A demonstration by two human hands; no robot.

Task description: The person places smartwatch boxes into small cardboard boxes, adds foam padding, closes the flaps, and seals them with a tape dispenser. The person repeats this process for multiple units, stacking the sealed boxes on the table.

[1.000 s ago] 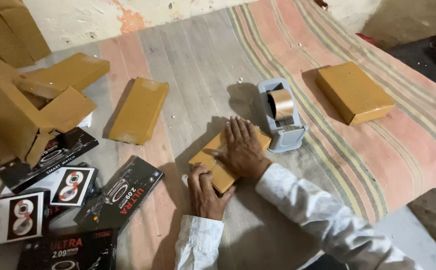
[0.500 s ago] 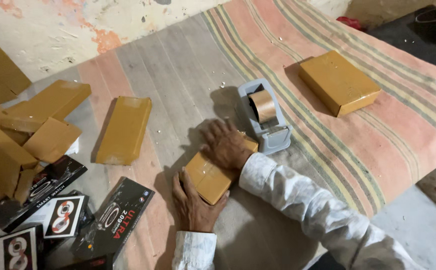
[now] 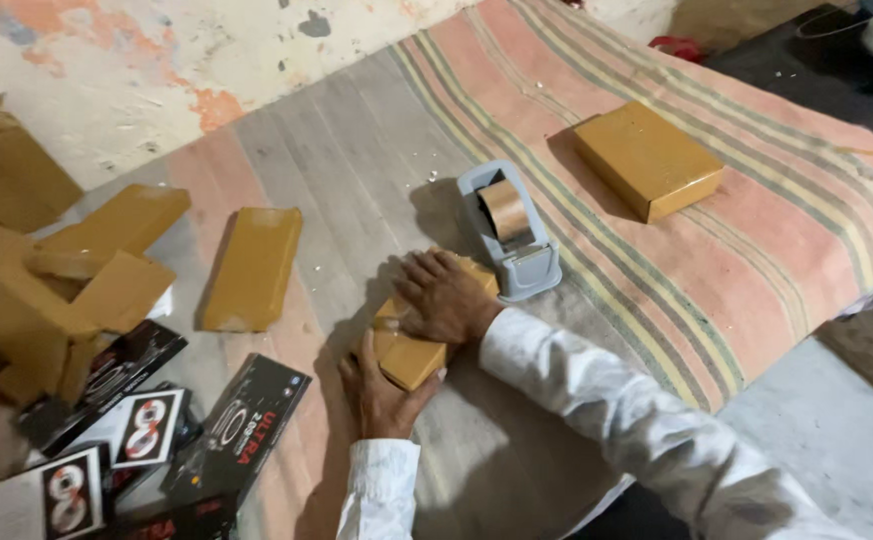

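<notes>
**Both hands on a brown-wrapped parcel, mostly covered**

Head view: the brown-paper parcel [image 3: 415, 352] lies on the striped mat [image 3: 757, 270], just at 8 o'clock of the grey tape dispenser [image 3: 513, 232]. The right hand [image 3: 444, 297] presses flat on top, fingers spread, hiding much of it. The left hand [image 3: 380, 390] cups its near end; its fingertips are hidden. Black printed boxes [image 3: 237, 435] at 8 o'clock are cut off by the frame edge.

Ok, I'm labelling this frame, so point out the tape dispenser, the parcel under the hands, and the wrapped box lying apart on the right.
tape dispenser [image 3: 527, 262], head view, on its grey front end.
parcel [image 3: 412, 362], head view, on its bare brown near corner.
wrapped box [image 3: 647, 157], head view, on its top face.
</notes>
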